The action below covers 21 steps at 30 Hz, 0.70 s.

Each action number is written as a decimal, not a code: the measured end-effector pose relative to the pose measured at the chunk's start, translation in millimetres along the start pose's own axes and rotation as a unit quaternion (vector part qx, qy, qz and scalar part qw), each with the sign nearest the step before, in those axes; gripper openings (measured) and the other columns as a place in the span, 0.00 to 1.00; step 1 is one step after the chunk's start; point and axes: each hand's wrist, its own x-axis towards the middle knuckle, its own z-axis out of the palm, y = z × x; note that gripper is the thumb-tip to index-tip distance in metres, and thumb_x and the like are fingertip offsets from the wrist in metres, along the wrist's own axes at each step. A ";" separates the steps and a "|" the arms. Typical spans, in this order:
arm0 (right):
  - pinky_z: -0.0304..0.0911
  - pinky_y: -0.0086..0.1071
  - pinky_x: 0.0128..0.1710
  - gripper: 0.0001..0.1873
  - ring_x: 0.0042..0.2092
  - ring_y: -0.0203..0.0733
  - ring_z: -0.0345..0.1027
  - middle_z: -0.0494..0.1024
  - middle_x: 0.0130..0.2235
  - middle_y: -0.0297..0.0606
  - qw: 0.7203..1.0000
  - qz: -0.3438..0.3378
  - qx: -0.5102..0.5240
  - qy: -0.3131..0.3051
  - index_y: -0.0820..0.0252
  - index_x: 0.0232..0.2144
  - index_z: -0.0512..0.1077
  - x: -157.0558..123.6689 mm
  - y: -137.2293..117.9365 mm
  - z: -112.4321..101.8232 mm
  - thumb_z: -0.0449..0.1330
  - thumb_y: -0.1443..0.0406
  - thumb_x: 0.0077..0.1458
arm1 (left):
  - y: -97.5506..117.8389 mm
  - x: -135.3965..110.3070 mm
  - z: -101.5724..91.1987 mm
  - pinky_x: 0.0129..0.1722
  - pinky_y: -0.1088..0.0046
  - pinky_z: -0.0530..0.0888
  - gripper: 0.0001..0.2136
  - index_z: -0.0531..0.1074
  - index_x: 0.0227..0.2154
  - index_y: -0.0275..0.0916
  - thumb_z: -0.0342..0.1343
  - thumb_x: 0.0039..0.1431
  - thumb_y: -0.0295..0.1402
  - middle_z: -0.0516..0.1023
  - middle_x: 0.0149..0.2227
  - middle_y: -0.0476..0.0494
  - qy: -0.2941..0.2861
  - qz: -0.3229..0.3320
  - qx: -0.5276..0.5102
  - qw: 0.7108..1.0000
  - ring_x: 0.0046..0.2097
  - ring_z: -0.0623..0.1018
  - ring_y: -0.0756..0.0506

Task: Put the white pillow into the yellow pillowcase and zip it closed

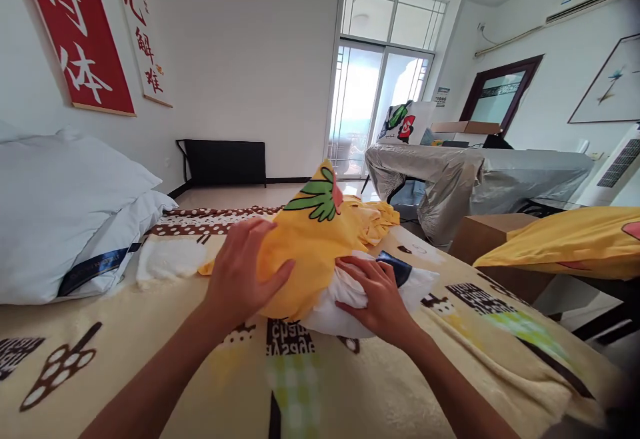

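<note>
A yellow pillowcase (305, 252) with a green leaf print is partly over a white pillow (333, 306) on the bed. My left hand (245, 262) grips the left side of the pillowcase, its thumb lying across the yellow cloth. Curled into the bare white end of the pillow are the fingers of my right hand (373, 289), close to the pillowcase's opening. A dark blue label or band (395, 268) shows just beyond that hand. Behind the pillowcase lies more crumpled yellow cloth (377, 219).
A patterned cream blanket (380, 379) covers the bed. White pillows (65, 206) are stacked at the left. At the right, a yellow printed pillow (565, 246) rests near a cardboard box (475, 239). A table under silvery sheeting (450, 172) stands behind.
</note>
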 end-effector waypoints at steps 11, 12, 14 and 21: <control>0.50 0.46 0.51 0.23 0.53 0.48 0.58 0.71 0.51 0.45 0.972 -0.226 -0.042 -0.050 0.65 0.51 0.66 29.7 -108.1 -0.1 0.52 0.72 0.51 | -49.3 -7.7 -10.3 0.50 0.63 0.71 0.23 0.70 0.48 0.39 0.58 0.50 0.44 0.75 0.48 0.39 -0.221 -0.321 -0.283 0.876 0.49 0.75 0.40; 0.50 0.47 0.52 0.21 0.53 0.49 0.58 0.70 0.51 0.46 0.970 -0.235 -0.049 -0.047 0.66 0.50 0.67 30.9 -111.8 1.1 0.52 0.72 0.52 | -51.1 -11.2 -9.5 0.52 0.63 0.70 0.22 0.70 0.47 0.39 0.57 0.51 0.44 0.75 0.48 0.39 -0.195 -0.319 -0.263 0.890 0.50 0.74 0.40; 0.51 0.47 0.51 0.19 0.53 0.50 0.59 0.70 0.51 0.47 0.967 -0.244 -0.061 -0.041 0.66 0.49 0.67 35.1 -115.8 2.3 0.52 0.71 0.53 | -55.8 -14.9 -10.2 0.56 0.62 0.66 0.20 0.71 0.43 0.39 0.57 0.50 0.45 0.76 0.46 0.41 -0.121 -0.313 -0.199 0.921 0.52 0.72 0.39; 0.53 0.40 0.51 0.19 0.51 0.45 0.63 0.74 0.49 0.41 0.937 -0.331 -0.064 0.096 0.59 0.51 0.67 23.9 -70.5 -14.0 0.53 0.58 0.59 | -79.0 -18.2 -36.6 0.56 0.61 0.66 0.17 0.73 0.37 0.38 0.59 0.47 0.44 0.75 0.45 0.41 0.134 -0.391 -0.121 0.903 0.51 0.72 0.39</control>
